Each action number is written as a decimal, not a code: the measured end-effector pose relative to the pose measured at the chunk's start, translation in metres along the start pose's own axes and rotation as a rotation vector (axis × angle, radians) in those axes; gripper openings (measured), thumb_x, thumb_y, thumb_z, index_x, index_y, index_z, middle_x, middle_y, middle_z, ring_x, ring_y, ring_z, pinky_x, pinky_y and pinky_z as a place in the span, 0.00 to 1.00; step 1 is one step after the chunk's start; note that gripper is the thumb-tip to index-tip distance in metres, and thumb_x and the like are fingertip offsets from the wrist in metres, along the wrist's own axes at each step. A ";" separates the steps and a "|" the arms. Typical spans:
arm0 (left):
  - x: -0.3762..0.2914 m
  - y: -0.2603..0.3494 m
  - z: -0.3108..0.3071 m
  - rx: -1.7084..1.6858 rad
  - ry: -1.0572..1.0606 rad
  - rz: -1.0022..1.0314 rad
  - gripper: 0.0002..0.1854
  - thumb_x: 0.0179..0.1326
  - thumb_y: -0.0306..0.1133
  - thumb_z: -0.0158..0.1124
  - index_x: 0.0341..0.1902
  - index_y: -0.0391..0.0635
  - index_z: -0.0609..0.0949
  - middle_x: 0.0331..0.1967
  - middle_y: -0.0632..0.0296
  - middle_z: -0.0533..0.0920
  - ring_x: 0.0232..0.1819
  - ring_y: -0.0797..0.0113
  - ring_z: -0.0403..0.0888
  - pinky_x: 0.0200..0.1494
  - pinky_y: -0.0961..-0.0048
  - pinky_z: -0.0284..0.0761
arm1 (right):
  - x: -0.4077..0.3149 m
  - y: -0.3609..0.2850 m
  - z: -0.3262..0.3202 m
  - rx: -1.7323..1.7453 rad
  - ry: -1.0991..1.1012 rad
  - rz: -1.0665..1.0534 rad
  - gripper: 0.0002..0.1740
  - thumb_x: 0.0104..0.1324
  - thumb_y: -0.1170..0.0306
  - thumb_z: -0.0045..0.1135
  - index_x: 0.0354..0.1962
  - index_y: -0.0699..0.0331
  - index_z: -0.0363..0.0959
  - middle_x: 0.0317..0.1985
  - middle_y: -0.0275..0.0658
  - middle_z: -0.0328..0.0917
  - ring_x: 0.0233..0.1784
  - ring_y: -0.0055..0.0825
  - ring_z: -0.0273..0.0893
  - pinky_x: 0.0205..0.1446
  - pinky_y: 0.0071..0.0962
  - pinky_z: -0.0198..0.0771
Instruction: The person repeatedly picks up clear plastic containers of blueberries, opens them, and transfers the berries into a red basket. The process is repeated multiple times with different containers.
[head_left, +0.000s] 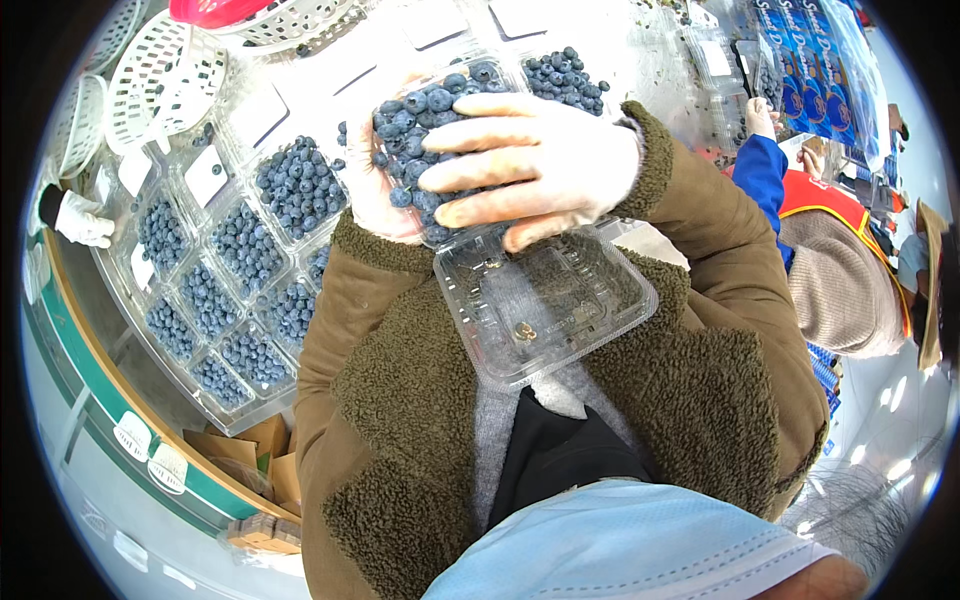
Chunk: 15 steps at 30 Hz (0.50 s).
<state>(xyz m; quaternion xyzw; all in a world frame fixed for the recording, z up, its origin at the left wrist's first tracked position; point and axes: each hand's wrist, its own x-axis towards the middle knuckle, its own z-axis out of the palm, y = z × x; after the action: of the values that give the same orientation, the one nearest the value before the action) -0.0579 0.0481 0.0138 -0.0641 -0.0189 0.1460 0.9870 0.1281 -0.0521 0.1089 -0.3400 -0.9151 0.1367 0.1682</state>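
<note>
A clear plastic clamshell box of blueberries (409, 142) is held up in front of my chest. My left hand (379, 187), in a pale glove, grips it along its left side and is partly hidden behind it. Gloved as well, my right hand (517, 161) lies flat over the berries with its fingers spread a little. The box's lid (551, 307) hangs open toward me, with small brown bits on it. Just beyond my right hand stands another box of blueberries (566, 79).
Several open boxes of blueberries (247, 247) fill a metal tray at the left. White perforated baskets (161, 82) stand at the upper left. Another person's gloved hand (84, 219) is at the far left. A co-worker in a red vest (825, 199) works at the right, near blue cartons (814, 71).
</note>
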 end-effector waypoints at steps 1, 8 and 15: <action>0.000 0.000 0.001 0.013 0.047 0.005 0.36 0.70 0.62 0.46 0.71 0.47 0.68 0.67 0.48 0.71 0.65 0.50 0.73 0.66 0.50 0.73 | -0.010 0.000 -0.003 -0.006 0.068 0.031 0.29 0.70 0.50 0.54 0.59 0.63 0.73 0.65 0.49 0.69 0.71 0.51 0.64 0.71 0.51 0.59; 0.004 0.000 0.008 -0.095 0.077 0.015 0.42 0.66 0.65 0.52 0.72 0.45 0.67 0.70 0.49 0.68 0.70 0.47 0.66 0.72 0.43 0.61 | -0.072 -0.059 0.050 0.563 0.511 0.767 0.72 0.52 0.52 0.77 0.76 0.62 0.27 0.79 0.55 0.34 0.82 0.45 0.39 0.80 0.46 0.44; 0.008 -0.017 0.024 0.399 0.561 0.071 0.39 0.68 0.63 0.48 0.70 0.45 0.70 0.68 0.49 0.71 0.68 0.47 0.70 0.72 0.46 0.61 | -0.062 -0.065 0.079 0.776 0.589 0.673 0.92 0.38 0.54 0.87 0.73 0.53 0.06 0.79 0.54 0.18 0.83 0.48 0.26 0.80 0.51 0.33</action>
<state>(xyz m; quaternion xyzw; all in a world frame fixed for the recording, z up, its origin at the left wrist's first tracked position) -0.0467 0.0376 0.0397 0.0918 0.2843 0.1576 0.9412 0.1034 -0.1521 0.0480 -0.5490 -0.5549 0.4070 0.4744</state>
